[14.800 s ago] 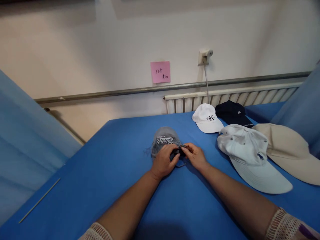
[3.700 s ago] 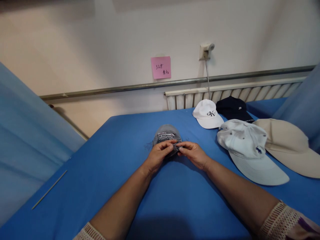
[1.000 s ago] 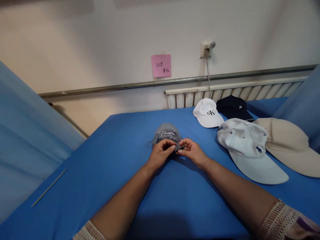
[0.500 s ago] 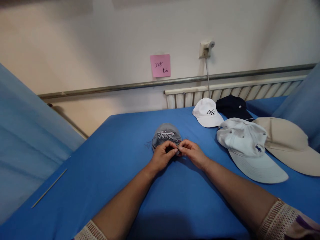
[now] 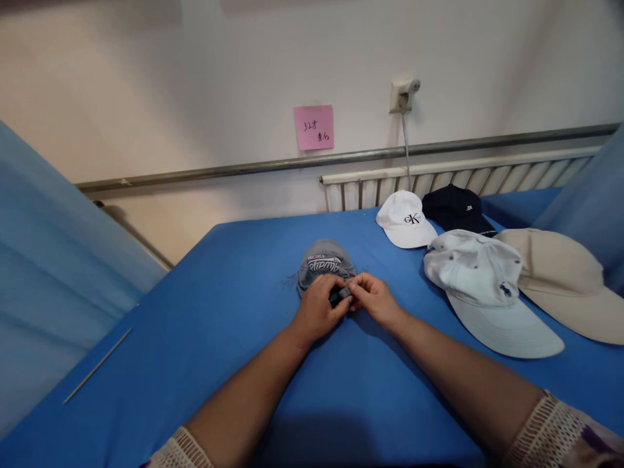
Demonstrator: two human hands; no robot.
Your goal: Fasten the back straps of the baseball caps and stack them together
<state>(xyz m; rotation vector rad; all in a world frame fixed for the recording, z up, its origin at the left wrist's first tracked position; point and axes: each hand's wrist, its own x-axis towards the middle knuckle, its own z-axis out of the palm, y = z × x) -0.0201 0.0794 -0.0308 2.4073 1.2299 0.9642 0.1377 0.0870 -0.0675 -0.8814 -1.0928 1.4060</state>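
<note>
A grey baseball cap (image 5: 325, 252) with white lettering lies on the blue-covered table, facing away from its near edge where my hands meet. My left hand (image 5: 319, 313) is closed, its thumb and fingers pinching a short grey strap (image 5: 345, 292) at the cap's near edge. From the other side, my right hand (image 5: 377, 300) pinches the strap's right part with thumb and forefinger. The fingertips of both hands nearly touch, and they partly cover the strap and the cap's lower edge.
To the right lie a white cap (image 5: 402, 218), a black cap (image 5: 451, 205), a pale grey cap (image 5: 472, 266) and a beige cap (image 5: 560, 260). A thin stick (image 5: 97, 365) rests on the blue cloth (image 5: 219, 292) at left. Behind are a rail (image 5: 234, 169) and a radiator (image 5: 380, 192).
My left hand has turned and shifted slightly right, closing its thumb in toward the strap. More of the strap shows between the hands. The cap has barely moved.
</note>
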